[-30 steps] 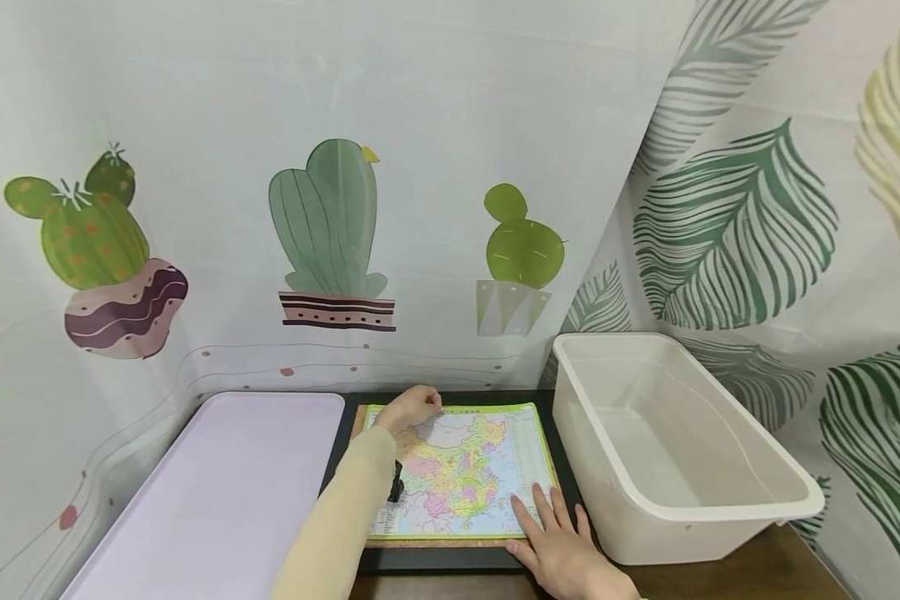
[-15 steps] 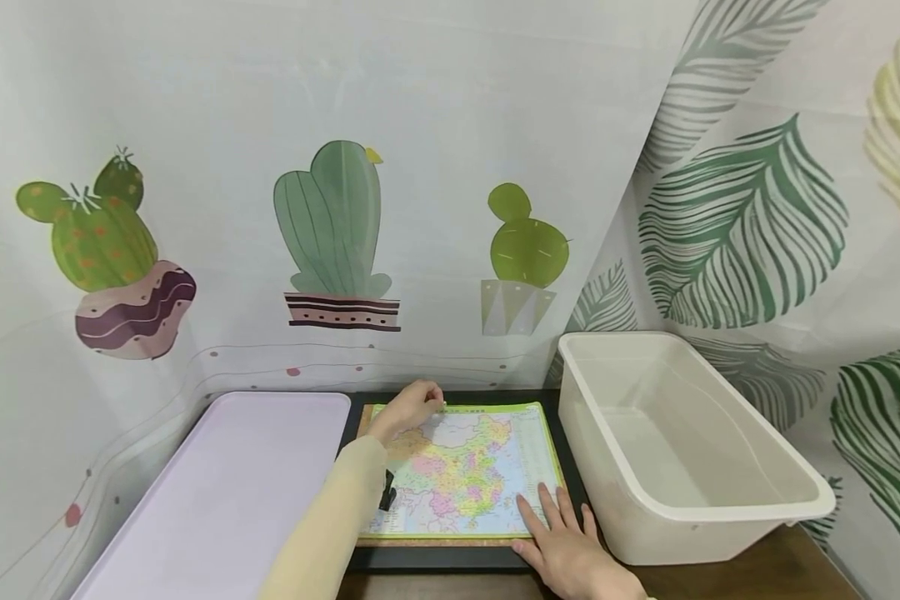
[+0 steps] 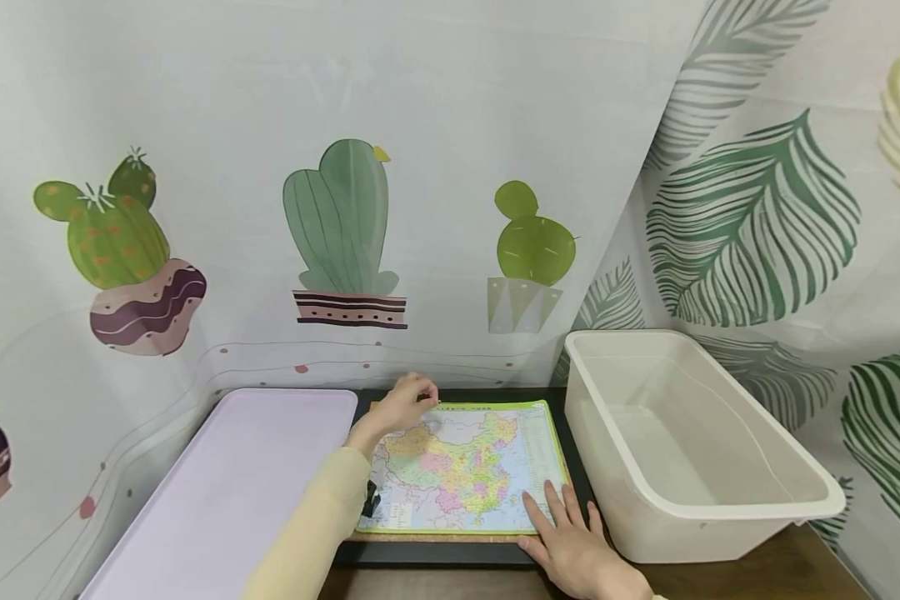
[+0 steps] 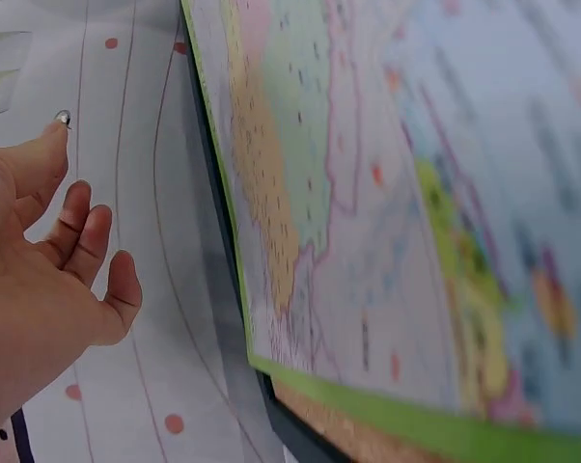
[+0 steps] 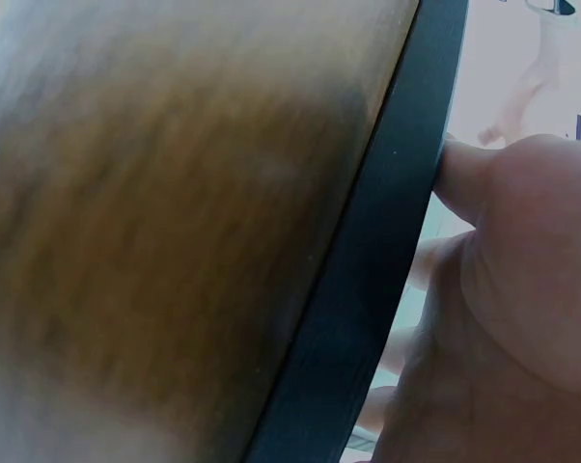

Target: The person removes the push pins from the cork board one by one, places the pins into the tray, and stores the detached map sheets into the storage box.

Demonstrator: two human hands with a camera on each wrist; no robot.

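A colourful map [image 3: 457,483] with a bright green border lies on a cork board. My left hand [image 3: 401,404] is over the map's upper left edge. Between thumb and index finger it pinches a small shiny pushpin [image 4: 63,119], its other fingers loosely curled in the left wrist view. The pushpin barely shows in the head view. My right hand [image 3: 573,542] rests with spread fingers on the map's lower right corner. Close by in the right wrist view runs the dark edge [image 5: 368,251] of the black mat.
To the right stands a deep white plastic tub [image 3: 630,467]. On the left lies a pale lilac tray [image 3: 247,492]. A black mat [image 3: 435,553] lies under the cork board [image 3: 438,537], on a brown wooden table [image 3: 420,583]. Behind hangs a printed cloth [image 3: 450,125].
My left hand has drawn back slightly to the left and up along the map's top edge, its forearm uncovering more of the map. The right hand stays on the corner. The head view has shifted slightly.
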